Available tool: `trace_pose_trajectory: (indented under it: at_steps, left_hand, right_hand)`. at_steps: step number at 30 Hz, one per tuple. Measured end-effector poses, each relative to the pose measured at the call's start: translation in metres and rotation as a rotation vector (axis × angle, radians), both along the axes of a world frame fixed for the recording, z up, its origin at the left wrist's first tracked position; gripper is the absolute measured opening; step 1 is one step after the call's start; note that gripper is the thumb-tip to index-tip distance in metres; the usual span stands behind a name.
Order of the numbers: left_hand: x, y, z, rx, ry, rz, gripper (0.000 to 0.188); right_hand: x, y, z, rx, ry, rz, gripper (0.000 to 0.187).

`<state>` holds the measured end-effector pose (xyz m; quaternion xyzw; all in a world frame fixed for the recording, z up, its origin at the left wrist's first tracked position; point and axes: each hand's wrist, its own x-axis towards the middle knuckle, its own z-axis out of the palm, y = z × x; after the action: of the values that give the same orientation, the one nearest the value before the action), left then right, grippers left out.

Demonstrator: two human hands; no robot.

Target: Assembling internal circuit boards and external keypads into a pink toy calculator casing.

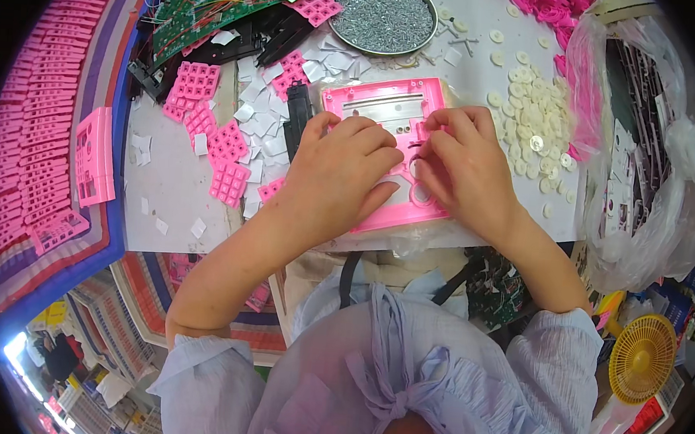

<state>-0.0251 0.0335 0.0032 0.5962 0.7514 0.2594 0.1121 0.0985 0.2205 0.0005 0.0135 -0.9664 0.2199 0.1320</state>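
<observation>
A pink plastic casing [400,217] lies in front of me on the white work surface, with a metallic strip [383,107] across its upper part and round openings lower down. Bent over its left half is my left hand [343,168], fingers closed against the casing and thumb at its middle. My right hand [468,165] is on the right half. Its fingertips are pinched near a round opening, and what they hold, if anything, is hidden. Just left of the casing, beside my left hand, stands a black plastic part [298,117].
Pink keypads [228,144] and white paper squares [254,118] lie to the left. A round tin [384,16] of small screws stands behind, near green circuit boards [208,22]. White discs [532,117] are heaped right, beside a plastic bag [662,215]. Stacked pink casings [41,99] fill the far left.
</observation>
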Motion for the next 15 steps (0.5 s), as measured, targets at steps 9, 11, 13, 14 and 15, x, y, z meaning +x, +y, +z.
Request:
trace_pose_trajectory:
  at_steps: [9, 11, 13, 14, 15]
  left_hand:
    - [0.004, 0.0, -0.003, 0.02, 0.002, 0.016, 0.029]
    - [0.006, 0.0, -0.007, 0.07, -0.018, 0.049, 0.027]
    - [0.011, 0.001, -0.012, 0.161, -0.065, 0.112, 0.024]
    - [0.014, 0.003, -0.009, 0.168, -0.053, 0.147, 0.021]
    - [0.018, 0.006, -0.005, 0.175, -0.04, 0.182, 0.019]
  right_hand:
    - [-0.003, -0.001, 0.004, 0.04, -0.045, 0.019, 0.016]
    - [-0.003, -0.001, 0.0, 0.063, -0.02, 0.029, 0.017]
    - [-0.004, -0.002, 0.004, 0.052, 0.042, 0.037, 0.017]
    - [-0.005, -0.003, 0.011, 0.029, 0.091, 0.039, 0.016]
    - [-0.005, -0.004, 0.016, 0.006, 0.14, 0.041, 0.016]
